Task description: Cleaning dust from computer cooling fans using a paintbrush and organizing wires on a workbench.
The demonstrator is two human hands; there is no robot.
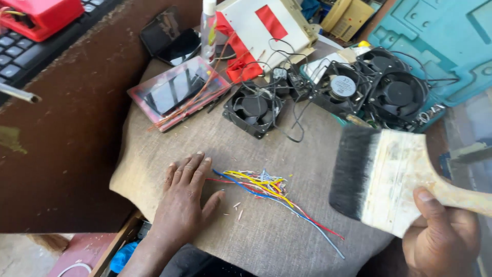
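The right hand (pixel 441 236) grips the wide paintbrush (pixel 379 179) by its stiff wooden handle, soft bristles hanging above loose, light wires (pixel 266 187) lying just beside the flat, open left hand (pixel 187 197).

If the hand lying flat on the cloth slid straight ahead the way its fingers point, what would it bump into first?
The left hand points up the cloth toward the pink-framed flat case with thin copper wires across it. Bare cloth lies between, so it would probably meet that first. The coloured wire bundle sits off to the side.
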